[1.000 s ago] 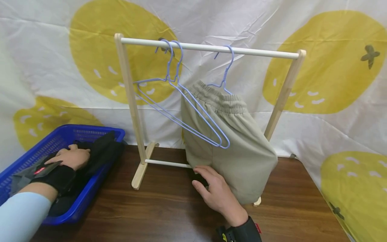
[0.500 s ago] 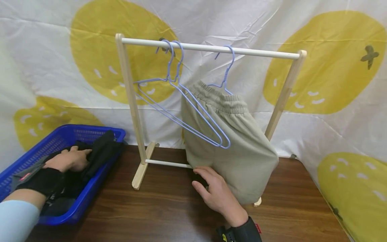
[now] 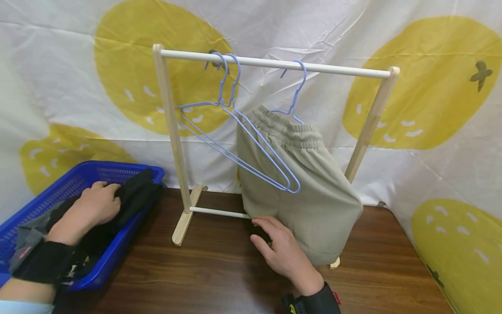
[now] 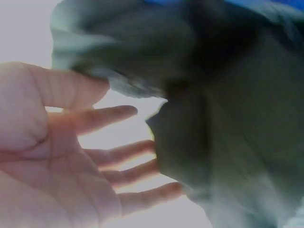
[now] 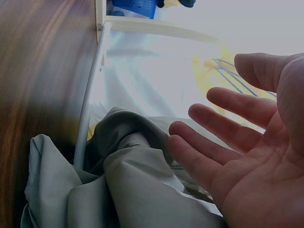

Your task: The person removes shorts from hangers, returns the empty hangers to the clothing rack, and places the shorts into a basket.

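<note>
My left hand [image 3: 92,209] is in the blue basket [image 3: 117,164], over a heap of dark clothes. A black garment [image 3: 137,196] lies beside its fingers. In the left wrist view its fingers are loosely extended, tips right at the dark cloth [image 4: 242,114], and blurred. My right hand [image 3: 284,250] is at the lower hem of the beige shorts [image 3: 303,187]; its fingers are apart and relaxed in the right wrist view, beside the shorts' leg openings [image 5: 137,180]. The shorts hang by their elastic waist from a blue hanger [image 3: 293,102].
A wooden clothes rack with a white top bar [image 3: 266,63] stands on the brown table [image 3: 219,270]. Two bare blue hangers [image 3: 221,89] hang left of the shorts, overlapping them in this view. A white curtain [image 3: 274,26] with yellow fruit prints is behind.
My left hand has shifted slightly within the basket over the dark clothes, its wrist turning and its forearm moving lower. The right hand and the shorts stay still.
</note>
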A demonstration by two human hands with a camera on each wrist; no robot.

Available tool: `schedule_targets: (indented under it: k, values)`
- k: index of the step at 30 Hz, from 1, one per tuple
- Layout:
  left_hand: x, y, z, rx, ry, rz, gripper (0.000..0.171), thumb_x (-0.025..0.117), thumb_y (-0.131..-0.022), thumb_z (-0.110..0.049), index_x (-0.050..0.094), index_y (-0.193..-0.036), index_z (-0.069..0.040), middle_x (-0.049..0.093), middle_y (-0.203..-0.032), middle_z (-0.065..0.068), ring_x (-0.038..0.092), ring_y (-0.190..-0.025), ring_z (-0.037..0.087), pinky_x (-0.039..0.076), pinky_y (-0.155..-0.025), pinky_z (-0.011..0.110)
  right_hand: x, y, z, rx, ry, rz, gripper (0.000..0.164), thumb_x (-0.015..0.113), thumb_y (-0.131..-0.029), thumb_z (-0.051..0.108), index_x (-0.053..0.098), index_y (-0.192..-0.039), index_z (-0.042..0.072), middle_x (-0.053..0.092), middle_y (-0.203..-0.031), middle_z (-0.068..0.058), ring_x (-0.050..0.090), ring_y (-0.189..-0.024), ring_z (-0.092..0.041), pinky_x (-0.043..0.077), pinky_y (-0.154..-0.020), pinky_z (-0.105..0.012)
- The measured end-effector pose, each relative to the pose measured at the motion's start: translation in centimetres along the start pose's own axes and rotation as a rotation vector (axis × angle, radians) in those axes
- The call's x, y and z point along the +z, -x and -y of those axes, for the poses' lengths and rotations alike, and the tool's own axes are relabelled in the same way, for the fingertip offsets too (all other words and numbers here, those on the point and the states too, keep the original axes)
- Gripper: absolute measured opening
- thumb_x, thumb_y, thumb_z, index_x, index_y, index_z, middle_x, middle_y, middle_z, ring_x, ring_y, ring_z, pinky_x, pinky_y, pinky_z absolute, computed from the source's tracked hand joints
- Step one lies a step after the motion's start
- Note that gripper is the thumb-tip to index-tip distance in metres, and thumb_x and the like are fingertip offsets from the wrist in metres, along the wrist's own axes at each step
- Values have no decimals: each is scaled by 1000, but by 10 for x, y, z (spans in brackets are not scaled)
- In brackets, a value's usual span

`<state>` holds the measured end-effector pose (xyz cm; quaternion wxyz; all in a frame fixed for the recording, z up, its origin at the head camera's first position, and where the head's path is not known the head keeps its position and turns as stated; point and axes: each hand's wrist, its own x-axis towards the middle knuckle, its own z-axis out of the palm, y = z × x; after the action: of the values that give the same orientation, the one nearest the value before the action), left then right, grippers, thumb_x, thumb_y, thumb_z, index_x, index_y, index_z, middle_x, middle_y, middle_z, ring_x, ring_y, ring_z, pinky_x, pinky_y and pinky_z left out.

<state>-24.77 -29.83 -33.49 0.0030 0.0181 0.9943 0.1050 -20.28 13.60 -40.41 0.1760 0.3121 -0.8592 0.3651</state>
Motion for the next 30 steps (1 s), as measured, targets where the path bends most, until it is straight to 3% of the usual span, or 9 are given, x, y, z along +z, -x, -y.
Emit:
schedule_targets:
  k: [5, 14, 21, 30]
  values:
    - [0, 15, -31, 11, 67, -139, 49, 37, -104, -10, 42, -141, 22, 38, -135, 52, 38, -119, 72, 36, -98, 77, -3, 0, 1, -5, -3, 5, 31, 67, -100, 14, 67, -129, 0, 67, -130, -16, 65, -119, -31, 53, -97, -49]
    - [5, 34, -94, 2, 218, -382, 49, 43, -109, -17, 44, -144, 17, 42, -139, 46, 40, -124, 68, 35, -101, 75, -13, -1, 3, -54, 24, -31, 35, 69, -98, 11, 66, -130, -2, 67, -130, -17, 65, -119, -31, 54, -96, -48]
    - [12, 38, -135, 118, 358, -624, 42, 56, -105, -13, 55, -135, 16, 50, -136, 41, 46, -125, 60, 36, -106, 67, -24, -1, 6, -85, 34, -78, 35, 71, -97, 8, 66, -130, -3, 66, -131, -16, 65, -122, -32, 54, -97, -49]
    - [31, 35, -172, 253, 471, -782, 41, 60, -104, -13, 57, -135, 14, 54, -137, 34, 50, -125, 53, 42, -101, 64, -37, -1, 8, -114, 51, -127, 36, 71, -95, 5, 67, -130, -2, 66, -132, -14, 65, -123, -31, 55, -96, -49]
